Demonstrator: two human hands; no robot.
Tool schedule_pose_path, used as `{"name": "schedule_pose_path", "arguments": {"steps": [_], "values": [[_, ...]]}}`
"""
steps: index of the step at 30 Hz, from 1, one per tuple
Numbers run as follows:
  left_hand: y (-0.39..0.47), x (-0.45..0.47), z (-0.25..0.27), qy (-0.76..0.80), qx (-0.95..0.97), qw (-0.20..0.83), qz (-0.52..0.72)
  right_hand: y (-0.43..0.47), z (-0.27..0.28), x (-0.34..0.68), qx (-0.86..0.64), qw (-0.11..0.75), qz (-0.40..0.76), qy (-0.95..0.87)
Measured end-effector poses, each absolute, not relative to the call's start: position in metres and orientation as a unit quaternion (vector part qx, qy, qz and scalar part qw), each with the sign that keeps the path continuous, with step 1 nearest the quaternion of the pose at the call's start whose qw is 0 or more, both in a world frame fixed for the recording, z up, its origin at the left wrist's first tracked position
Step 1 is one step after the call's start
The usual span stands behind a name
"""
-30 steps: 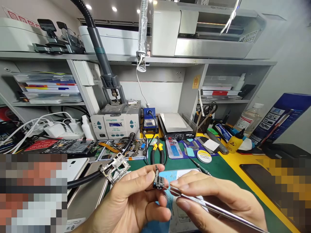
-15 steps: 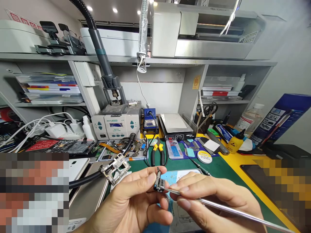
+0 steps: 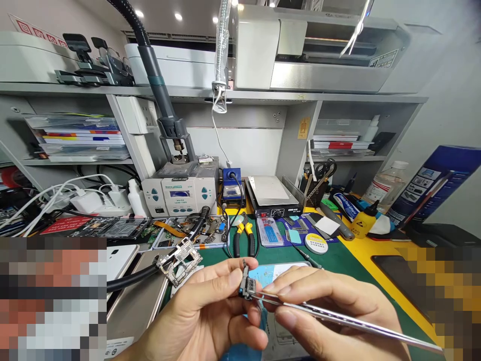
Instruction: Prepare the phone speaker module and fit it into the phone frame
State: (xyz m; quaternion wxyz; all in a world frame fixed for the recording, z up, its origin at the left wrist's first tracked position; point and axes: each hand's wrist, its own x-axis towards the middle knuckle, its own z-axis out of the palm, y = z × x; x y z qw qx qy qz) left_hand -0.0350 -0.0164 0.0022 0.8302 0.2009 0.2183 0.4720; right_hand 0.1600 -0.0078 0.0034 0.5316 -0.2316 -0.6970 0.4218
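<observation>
Between the thumb and forefinger of my left hand (image 3: 221,306) is a small dark electronic part (image 3: 247,287) with a blocky metal end. Its exact kind is too small to tell. My right hand (image 3: 334,306) is closed round a pair of silver tweezers (image 3: 338,317), slanting down to the right. The tweezer tips reach the lower right side of the small part; whether they grip any bit of it I cannot make out. Below both hands lies a blue and grey mat (image 3: 289,336), partly covered by them.
A metal phone frame (image 3: 180,263) lies left of my hands beside a black hose (image 3: 131,281). Behind are yellow-handled pliers (image 3: 245,235), a hot-air station (image 3: 180,193), a heating plate (image 3: 276,200) and a round white tin (image 3: 316,243). A yellow bottle (image 3: 365,220) stands right.
The tweezers have rolled in my right hand, so their two arms now show apart. Their tips have shifted slightly at the part. My left hand stays almost still.
</observation>
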Motion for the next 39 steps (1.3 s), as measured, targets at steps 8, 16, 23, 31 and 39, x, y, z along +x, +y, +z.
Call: {"name": "schedule_pose_path", "arguments": {"steps": [8, 16, 23, 31, 39], "values": [[-0.015, -0.036, 0.002, 0.222, 0.207, 0.830, 0.468, -0.008, 0.003, 0.160, -0.211, 0.531, 0.433, -0.697], [-0.015, -0.035, 0.000, 0.219, 0.223, 0.831, 0.461, -0.007, 0.000, 0.162, -0.211, 0.528, 0.453, -0.686], [-0.013, -0.036, 0.001, 0.215, 0.222, 0.830, 0.464, -0.009, 0.002, 0.165, -0.233, 0.510, 0.503, -0.658], [-0.009, -0.039, -0.001, 0.197, 0.227, 0.849, 0.435, -0.012, 0.003, 0.163, -0.237, 0.520, 0.457, -0.681], [-0.006, -0.041, -0.005, 0.178, 0.240, 0.852, 0.429, -0.009, 0.002, 0.162, -0.242, 0.517, 0.446, -0.689]]}}
